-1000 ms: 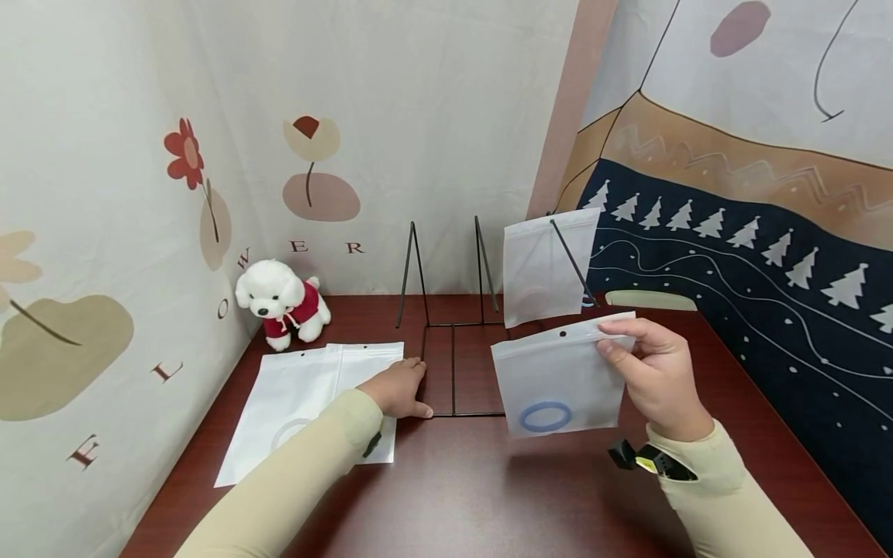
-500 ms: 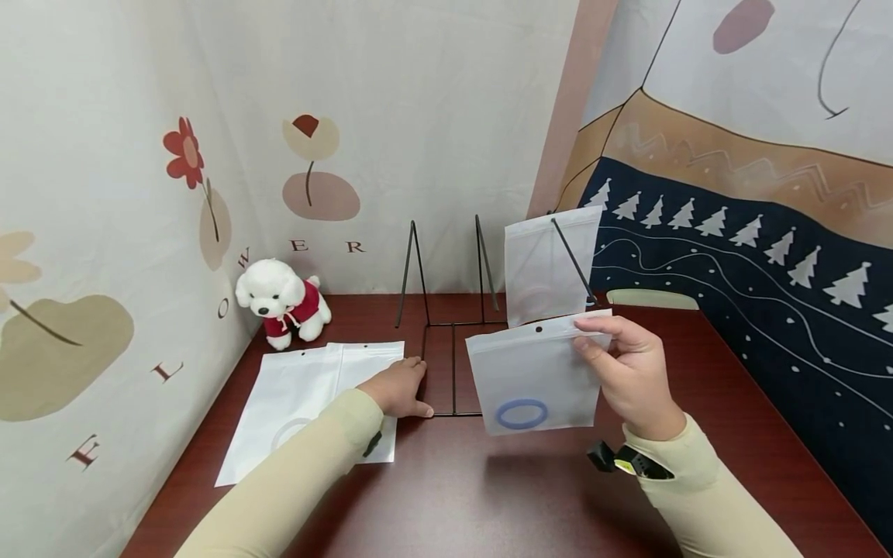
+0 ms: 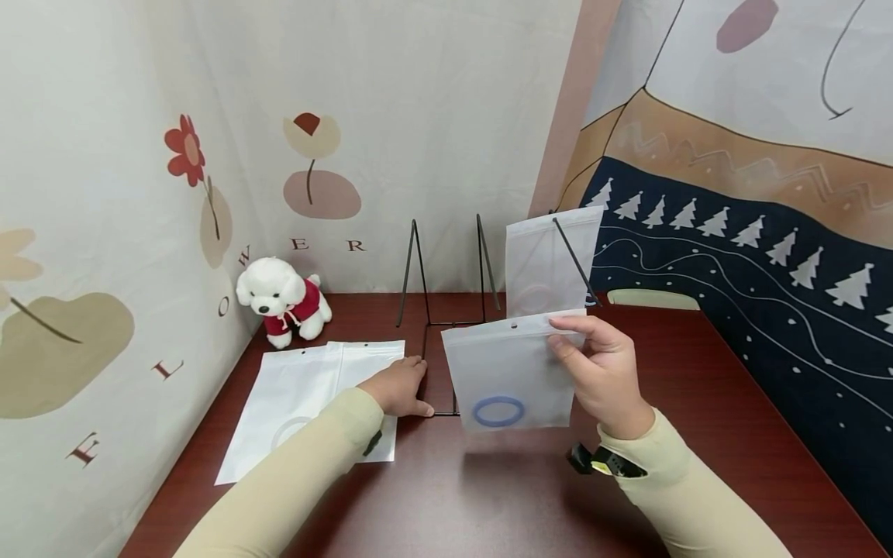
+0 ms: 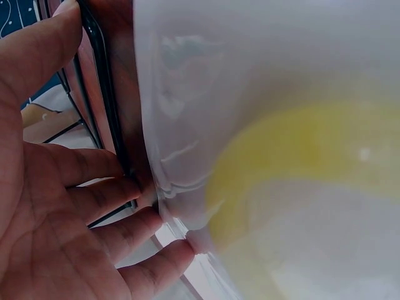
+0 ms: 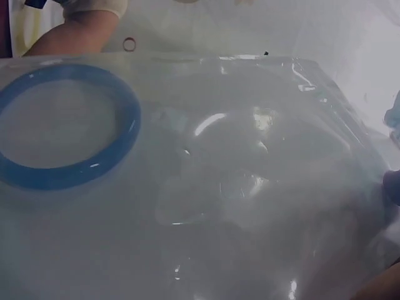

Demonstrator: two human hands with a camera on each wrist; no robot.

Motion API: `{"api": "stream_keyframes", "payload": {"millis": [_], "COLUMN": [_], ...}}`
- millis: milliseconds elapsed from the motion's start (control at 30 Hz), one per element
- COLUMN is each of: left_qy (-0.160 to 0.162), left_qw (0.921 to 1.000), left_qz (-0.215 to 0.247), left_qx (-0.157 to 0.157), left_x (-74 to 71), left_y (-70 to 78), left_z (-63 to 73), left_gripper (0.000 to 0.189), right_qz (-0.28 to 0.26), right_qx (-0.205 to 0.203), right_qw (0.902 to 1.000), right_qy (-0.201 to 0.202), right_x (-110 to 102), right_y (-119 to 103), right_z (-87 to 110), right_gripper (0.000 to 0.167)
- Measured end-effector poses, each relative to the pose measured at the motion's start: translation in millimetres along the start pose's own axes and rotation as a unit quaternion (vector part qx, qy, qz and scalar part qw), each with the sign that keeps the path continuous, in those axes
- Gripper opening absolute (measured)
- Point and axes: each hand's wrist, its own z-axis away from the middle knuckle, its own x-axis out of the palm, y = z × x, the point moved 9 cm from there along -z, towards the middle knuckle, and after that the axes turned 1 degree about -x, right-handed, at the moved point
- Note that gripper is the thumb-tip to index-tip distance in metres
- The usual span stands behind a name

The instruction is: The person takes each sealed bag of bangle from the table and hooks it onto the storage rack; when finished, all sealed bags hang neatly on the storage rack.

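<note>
Nearest me, pale sleeves [image 3: 286, 473] reached in over the dark red table [image 3: 516, 504]. I saw the right hand [image 3: 605, 380] pinching a translucent bag [image 3: 516, 364] by its top corner between thumb and fingers; a blue ring [image 5: 130, 119] lay low inside. The bag was held up off the table, in front of the black wire rack [image 3: 422, 267]. The left hand [image 3: 398, 387] gripped nothing: its fingers were spread and relaxed, the thumb touching the rack's base. Beside and partly under that forearm I had two flat bags [image 3: 300, 387], overlapping, and the left wrist view showed a blurred yellow ring [image 4: 275, 131] through plastic. Farther off, another bag [image 3: 533, 256] hung on the rack's right prong. A plush dog [image 3: 307, 306] stood left, before the printed curtain [image 3: 432, 116].
</note>
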Motion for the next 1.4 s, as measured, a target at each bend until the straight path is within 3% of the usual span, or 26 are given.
{"api": "stream_keyframes", "payload": {"millis": [300, 633, 1400], "left_qy": [0.001, -0.002, 0.001], "left_qw": [1.0, 1.0, 1.0], "left_qz": [0.004, -0.001, -0.001], "left_qx": [0.002, 0.002, -0.002], "left_x": [-0.6, -0.3, -0.8], "left_y": [0.1, 0.6, -0.6], "left_z": [0.5, -1.2, -0.4], "left_gripper": [0.095, 0.095, 0.096], "right_qz": [-0.001, 0.03, 0.039], "right_qx": [0.0, 0.021, 0.044], "right_qw": [0.9999, 0.9989, 0.9971], "right_qy": [0.013, 0.029, 0.049], "right_x": [9.9, 9.6, 13.2], "right_y": [8.4, 20.7, 43.8], "right_z": [-4.3, -8.4, -21.2], "right_gripper": [0.036, 0.03, 0.024]}}
